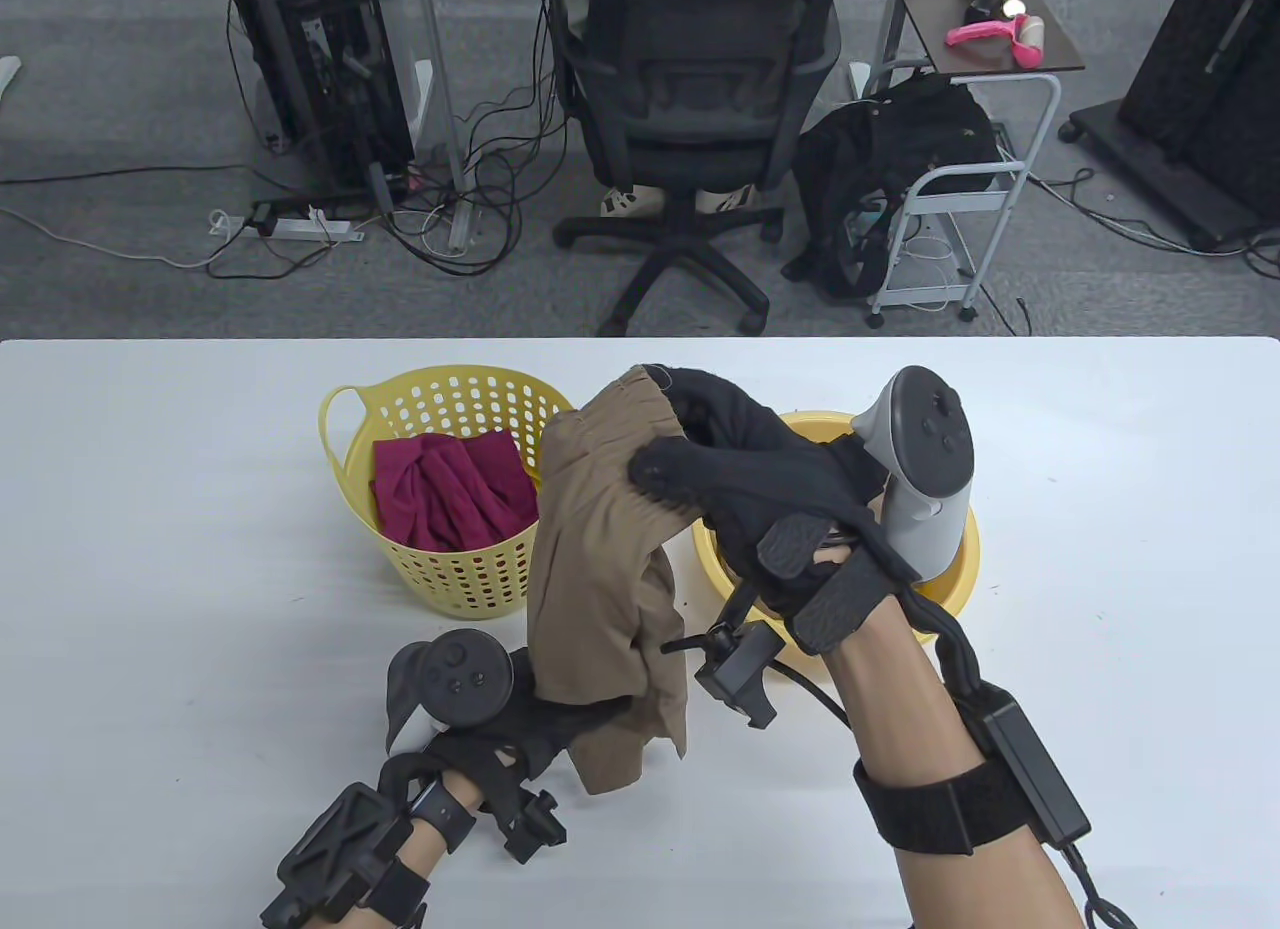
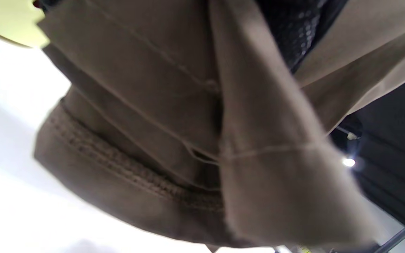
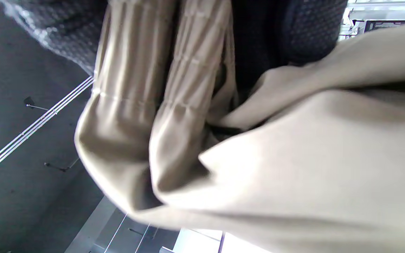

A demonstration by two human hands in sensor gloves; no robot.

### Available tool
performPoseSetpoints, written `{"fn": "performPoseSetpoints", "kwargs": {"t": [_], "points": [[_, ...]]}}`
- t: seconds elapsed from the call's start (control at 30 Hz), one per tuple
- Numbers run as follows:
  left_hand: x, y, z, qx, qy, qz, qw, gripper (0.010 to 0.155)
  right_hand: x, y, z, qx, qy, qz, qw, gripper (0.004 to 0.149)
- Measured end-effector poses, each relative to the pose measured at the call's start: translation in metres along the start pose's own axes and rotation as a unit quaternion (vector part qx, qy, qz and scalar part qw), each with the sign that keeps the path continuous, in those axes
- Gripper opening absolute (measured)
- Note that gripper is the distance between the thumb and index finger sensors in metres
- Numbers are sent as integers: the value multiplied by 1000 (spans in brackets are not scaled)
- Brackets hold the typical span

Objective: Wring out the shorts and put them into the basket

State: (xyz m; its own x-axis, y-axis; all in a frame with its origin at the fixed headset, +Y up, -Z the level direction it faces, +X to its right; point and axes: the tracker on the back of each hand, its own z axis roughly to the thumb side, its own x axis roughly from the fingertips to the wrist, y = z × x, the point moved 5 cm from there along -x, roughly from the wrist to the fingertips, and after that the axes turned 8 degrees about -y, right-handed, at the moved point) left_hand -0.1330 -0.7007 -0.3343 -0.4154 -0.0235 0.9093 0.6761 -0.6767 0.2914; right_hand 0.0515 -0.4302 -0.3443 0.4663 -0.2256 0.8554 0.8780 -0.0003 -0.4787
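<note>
Tan shorts (image 1: 600, 559) hang bunched in the air between my two hands, just right of the yellow perforated basket (image 1: 455, 579). My right hand (image 1: 700, 449) grips the upper end of the shorts, fingers curled round the cloth. My left hand (image 1: 560, 719) holds the lower end from underneath; the cloth hides most of its fingers. The same tan fabric (image 2: 195, 140) fills the left wrist view, with a gloved finger (image 2: 297, 31) showing at the top. In the right wrist view the folded shorts (image 3: 258, 151) hang from dark gloved fingers (image 3: 308, 31).
A dark red garment (image 1: 450, 494) lies inside the basket. A yellow basin (image 1: 955, 569) stands on the white table (image 1: 160, 569) under my right hand. Beyond the table's far edge are an office chair (image 1: 690, 99), cables and a metal cart (image 1: 960, 199).
</note>
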Motion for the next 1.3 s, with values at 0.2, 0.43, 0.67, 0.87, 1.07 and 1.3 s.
{"fn": "performPoseSetpoints", "kwargs": {"t": [0.2,0.43,0.67,0.87,1.07,1.3], "points": [[1,-7,0,-60,-20,13,998,40,4,11,0,19,-4,-21,1000,70],[3,-15,-6,-85,-37,18,996,40,9,25,1,45,-7,-49,998,70],[7,-27,-21,-137,-70,21,988,40,19,44,3,134,-31,-115,984,70],[11,-37,-29,-176,-89,11,980,41,25,56,4,209,-42,-152,965,70],[15,-53,-31,-226,-104,-14,968,40,34,72,-1,298,-56,-189,934,69],[18,-69,-24,-260,-118,-52,957,50,39,79,-23,389,-77,-204,895,69]]}}
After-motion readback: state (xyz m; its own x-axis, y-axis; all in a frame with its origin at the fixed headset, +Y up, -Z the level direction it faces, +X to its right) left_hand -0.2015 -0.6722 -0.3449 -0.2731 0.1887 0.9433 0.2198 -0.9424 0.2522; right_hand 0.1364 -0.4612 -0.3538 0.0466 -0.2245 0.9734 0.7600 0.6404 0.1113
